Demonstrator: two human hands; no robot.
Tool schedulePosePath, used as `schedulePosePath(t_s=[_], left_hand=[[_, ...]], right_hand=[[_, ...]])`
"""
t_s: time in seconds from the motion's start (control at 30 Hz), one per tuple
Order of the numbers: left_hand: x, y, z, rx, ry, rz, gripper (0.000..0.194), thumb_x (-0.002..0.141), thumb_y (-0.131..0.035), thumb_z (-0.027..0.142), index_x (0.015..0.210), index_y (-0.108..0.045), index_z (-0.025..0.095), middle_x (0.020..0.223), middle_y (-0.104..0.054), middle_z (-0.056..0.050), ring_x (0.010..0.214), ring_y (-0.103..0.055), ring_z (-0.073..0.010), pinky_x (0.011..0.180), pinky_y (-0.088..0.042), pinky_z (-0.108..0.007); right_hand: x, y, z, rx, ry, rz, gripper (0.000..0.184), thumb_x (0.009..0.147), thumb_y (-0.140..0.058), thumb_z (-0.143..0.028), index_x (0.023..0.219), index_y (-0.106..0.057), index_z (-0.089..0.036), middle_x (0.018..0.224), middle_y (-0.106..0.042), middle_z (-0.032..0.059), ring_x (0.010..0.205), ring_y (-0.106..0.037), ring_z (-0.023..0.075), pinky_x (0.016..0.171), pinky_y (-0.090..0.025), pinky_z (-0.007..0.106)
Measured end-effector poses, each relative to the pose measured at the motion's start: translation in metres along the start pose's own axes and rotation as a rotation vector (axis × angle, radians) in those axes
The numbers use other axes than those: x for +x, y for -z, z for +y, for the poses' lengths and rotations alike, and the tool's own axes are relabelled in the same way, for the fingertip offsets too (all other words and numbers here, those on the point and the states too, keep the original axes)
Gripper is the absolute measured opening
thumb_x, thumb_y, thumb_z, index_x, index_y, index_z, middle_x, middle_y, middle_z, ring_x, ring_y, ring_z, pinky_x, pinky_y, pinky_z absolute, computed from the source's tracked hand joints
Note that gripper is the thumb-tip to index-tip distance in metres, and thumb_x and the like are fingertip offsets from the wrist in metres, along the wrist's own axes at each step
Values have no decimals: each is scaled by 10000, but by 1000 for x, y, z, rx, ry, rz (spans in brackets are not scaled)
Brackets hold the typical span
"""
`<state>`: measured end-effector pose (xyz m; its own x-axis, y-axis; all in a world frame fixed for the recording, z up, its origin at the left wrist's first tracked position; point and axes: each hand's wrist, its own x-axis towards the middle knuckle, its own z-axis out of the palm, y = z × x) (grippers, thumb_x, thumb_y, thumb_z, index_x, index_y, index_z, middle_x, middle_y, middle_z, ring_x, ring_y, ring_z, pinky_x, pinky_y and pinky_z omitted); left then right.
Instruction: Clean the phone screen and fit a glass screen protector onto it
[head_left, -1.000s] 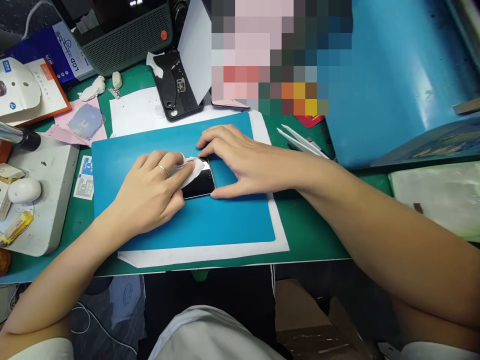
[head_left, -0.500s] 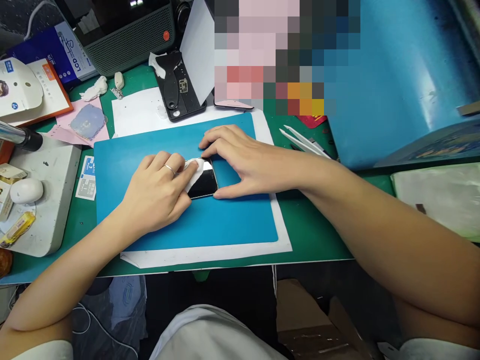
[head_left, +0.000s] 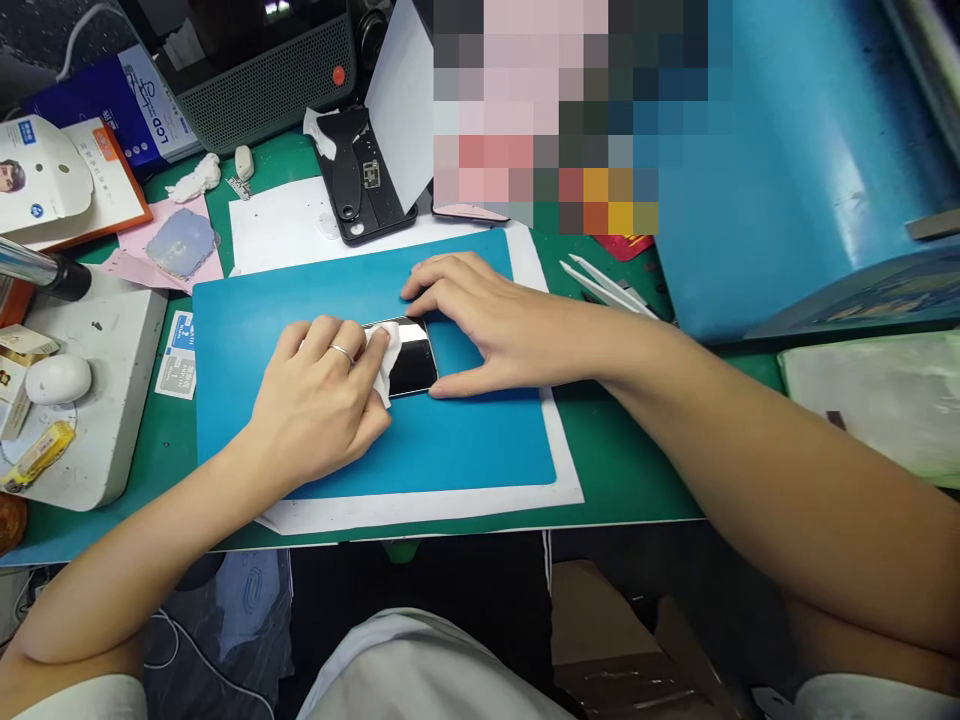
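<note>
A smartphone (head_left: 414,358) with a glossy black screen lies face up on the blue mat (head_left: 450,450). My left hand (head_left: 322,395), a ring on one finger, presses a white wipe (head_left: 387,360) onto the screen under its fingertips. The hand and wipe cover the phone's left part. At the phone's right end, my right hand (head_left: 472,320) grips it by the edges, fingertips at the far corner and thumb at the near corner.
Beyond the mat are a black phone case (head_left: 367,180) and a grey device (head_left: 270,100). White tweezers (head_left: 607,285) lie to the right. On the left stands a white box-shaped base (head_left: 112,400) with a white earbud case (head_left: 58,380). A plastic-wrapped packet (head_left: 877,400) sits far right.
My left hand has shifted slightly right and toward me along the screen, with the wipe bunched nearer the phone's close edge. My right hand stays at the phone's right end.
</note>
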<state>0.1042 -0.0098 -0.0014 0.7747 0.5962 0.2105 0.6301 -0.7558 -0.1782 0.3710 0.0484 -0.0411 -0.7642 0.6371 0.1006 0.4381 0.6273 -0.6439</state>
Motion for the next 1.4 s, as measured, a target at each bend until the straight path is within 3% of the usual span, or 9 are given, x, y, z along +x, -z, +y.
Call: schedulePosePath(t_s=[0.2,0.6,0.73,0.93,1.13,1.4], left_hand=[[-2,0,-2,-167,-133,36,328,1038,-536,210,1290,-734,142,962,-719,-95,912,-620,-292,762,-430,-427],[2,-4,3,-225,-152,-47,401,1013,-508,227,1349,-725,205,1036,-678,-123,994,-609,-334,844,-459,-464],[2,-5,-5,-238,-114,-41,399,1042,-502,240,1365,-736,251,1071,-691,-126,988,-597,-328,825,-435,-459],[-2,-3,-22,-160,-95,-19,357,1062,-513,267,1310,-763,208,1053,-710,-138,959,-573,-312,788,-386,-436],[4,-6,-9,-259,-212,27,360,1021,-521,218,1301,-747,216,1002,-697,-96,913,-560,-285,763,-361,-420],[2,-3,-17,-272,-194,-72,377,1045,-523,252,1351,-742,263,1017,-687,-102,952,-567,-295,791,-382,-433]], right_hand=[[-1,-1,2,-11,29,15,666,885,-809,-628,1367,-617,-211,1531,-582,210,1475,-496,483,1186,-486,705],[0,-2,4,-27,64,45,648,935,-732,-725,1351,-629,-239,1476,-616,197,1412,-539,470,1153,-501,722],[-1,-1,5,-32,59,20,698,923,-746,-745,1379,-627,-230,1507,-601,199,1438,-516,476,1156,-497,720],[-2,1,7,-77,99,21,749,959,-683,-790,1422,-637,-203,1528,-599,207,1480,-493,472,1188,-482,708],[0,3,7,-146,136,27,730,1004,-650,-755,1416,-656,-154,1501,-622,227,1450,-522,464,1196,-470,676],[2,3,9,-133,132,32,763,966,-650,-822,1402,-665,-196,1483,-640,195,1423,-543,444,1205,-461,659]])
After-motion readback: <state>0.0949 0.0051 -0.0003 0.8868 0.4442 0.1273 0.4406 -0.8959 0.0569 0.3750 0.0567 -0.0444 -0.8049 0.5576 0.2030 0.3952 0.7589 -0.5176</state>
